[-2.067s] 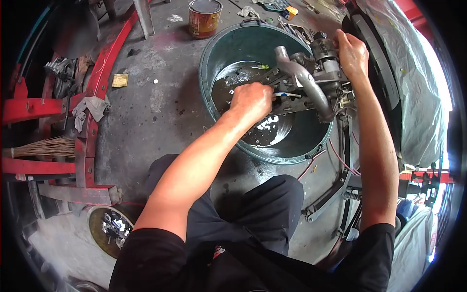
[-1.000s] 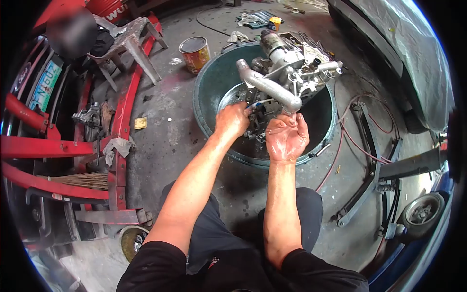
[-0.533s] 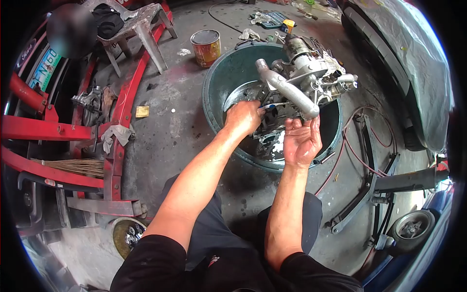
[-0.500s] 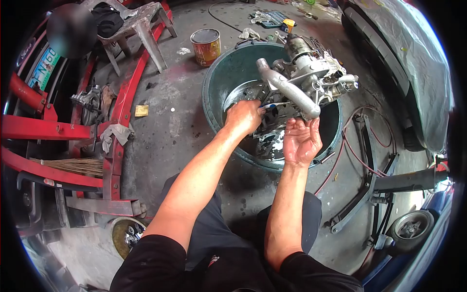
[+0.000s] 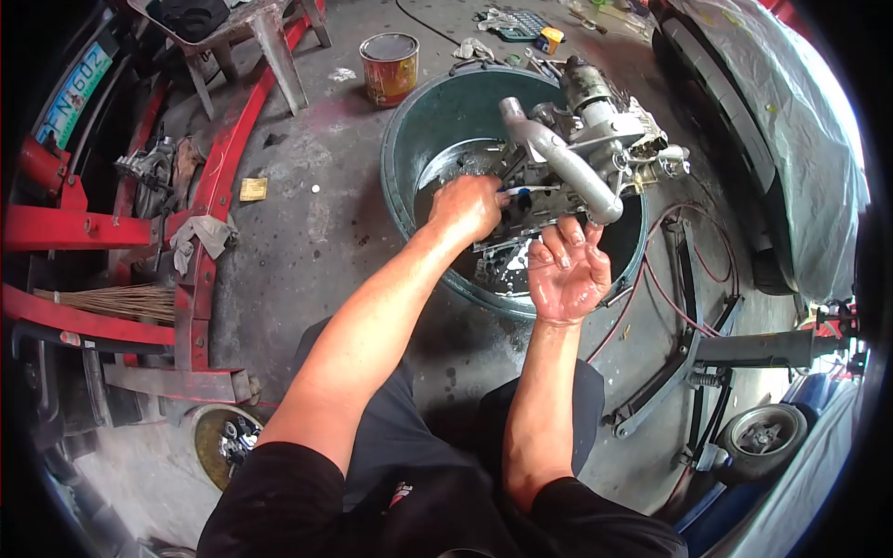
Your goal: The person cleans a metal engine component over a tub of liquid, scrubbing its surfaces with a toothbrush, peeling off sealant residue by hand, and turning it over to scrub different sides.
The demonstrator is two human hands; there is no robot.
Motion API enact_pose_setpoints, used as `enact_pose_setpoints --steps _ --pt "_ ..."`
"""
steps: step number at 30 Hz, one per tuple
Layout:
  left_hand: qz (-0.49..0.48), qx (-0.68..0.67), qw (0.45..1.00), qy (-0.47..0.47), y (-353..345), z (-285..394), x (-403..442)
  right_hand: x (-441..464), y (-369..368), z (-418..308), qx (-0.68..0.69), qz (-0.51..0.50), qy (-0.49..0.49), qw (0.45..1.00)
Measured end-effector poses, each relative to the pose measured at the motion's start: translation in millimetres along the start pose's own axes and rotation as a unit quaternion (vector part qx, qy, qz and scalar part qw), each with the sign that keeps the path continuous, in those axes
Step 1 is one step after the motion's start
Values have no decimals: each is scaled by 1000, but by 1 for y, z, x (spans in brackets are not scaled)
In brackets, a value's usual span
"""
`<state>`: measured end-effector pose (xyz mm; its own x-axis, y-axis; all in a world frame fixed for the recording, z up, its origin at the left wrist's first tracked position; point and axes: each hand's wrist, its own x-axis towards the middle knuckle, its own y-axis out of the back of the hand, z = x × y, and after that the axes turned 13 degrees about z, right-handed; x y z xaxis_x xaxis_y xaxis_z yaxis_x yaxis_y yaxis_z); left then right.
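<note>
Seen from above, a person sits low with knees apart, the 2 bare hands reaching over a large round green tub [image 5: 433, 126] on a stained concrete floor [image 5: 307, 260]. A bulky silver metal assembly [image 5: 637, 135] sits at the far right of the tub, its upper part rising above the rim. A thick curved pipe [image 5: 569, 166] runs across its near side, with 1 end pointing up and the other toward the person. Dark, shiny liquid [image 5: 470, 160] lies in the tub.

The hands are apart. The left hand [image 5: 468, 206] is closed around a slim white-and-blue tool [image 5: 532, 190], which points right, toward the assembly. The right hand [image 5: 569, 274] is wet, palm up, with loosely curled fingers just below the pipe's lower end; whether it bears any weight cannot be told.

Beyond the tub stands a paint-streaked can [image 5: 389, 70]. To the left is a red steel frame [image 5: 233, 139] with a gray rag [image 5: 202, 240] draped on it, and a yellow packet [image 5: 253, 190] lies on the floor nearby. At lower left is a round basin [image 5: 205, 448] of small parts. At right are a plastic-covered car [image 5: 791, 121] and a small wheel [image 5: 765, 435].
</note>
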<state>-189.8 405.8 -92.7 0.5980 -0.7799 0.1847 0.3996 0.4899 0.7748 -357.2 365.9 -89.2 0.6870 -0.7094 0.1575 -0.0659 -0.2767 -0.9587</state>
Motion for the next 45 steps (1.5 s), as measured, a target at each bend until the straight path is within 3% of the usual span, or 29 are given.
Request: enact_pose_setpoints --steps 6,14,16,18,20,21,22,24,25,26,27,28,30,32,34,36,38,40,45 --pt "0 -20 1000 12 -1 -2 -3 18 14 -16 -37 -49 -62 996" --pt "-18 -29 999 12 8 0 3 28 26 -23 -32 -38 -48 998" --pt "-31 -9 999 34 13 4 3 20 24 -20 -17 123 -14 992" --pt "-39 -6 999 29 11 1 5 12 34 -19 -31 135 5 990" --pt "-42 -1 999 22 11 0 6 0 44 -21 -71 276 67 956" --pt "-26 -4 1000 9 12 1 5 -13 41 -27 -97 272 70 955" --pt "-9 -6 1000 -2 13 0 5 -23 15 -26 -196 343 138 908" --pt "0 -10 1000 -2 9 -4 0 -24 3 -50 -389 272 287 832" --pt "10 -16 1000 -7 6 -5 1 -8 -23 -66 -494 271 352 748" --pt "22 -21 999 -15 6 -5 3 13 -56 -75 -542 247 395 700" --pt "-3 12 999 -38 17 -4 2 38 -76 -95 -609 172 381 674" --pt "-3 8 999 -38 27 -3 0 64 -109 -83 -649 178 417 611" --pt "68 10 994 -83 45 -2 0 121 -129 -89 -759 53 403 509" --pt "93 16 990 -103 39 3 -1 162 -134 -71 -807 29 345 478" --pt "56 75 993 -68 6 13 5 187 -118 -59 -901 60 278 327" --pt "91 12 995 -42 -4 7 4 188 -121 -54 -908 66 255 325" --pt "36 -17 997 -60 20 6 2 182 -121 -57 -918 81 227 317" --pt "78 -9 994 -69 32 -5 2 181 -127 -59 -935 72 187 293" --pt "25 -49 998 5 -4 7 4 196 -118 -67 -924 110 249 269"
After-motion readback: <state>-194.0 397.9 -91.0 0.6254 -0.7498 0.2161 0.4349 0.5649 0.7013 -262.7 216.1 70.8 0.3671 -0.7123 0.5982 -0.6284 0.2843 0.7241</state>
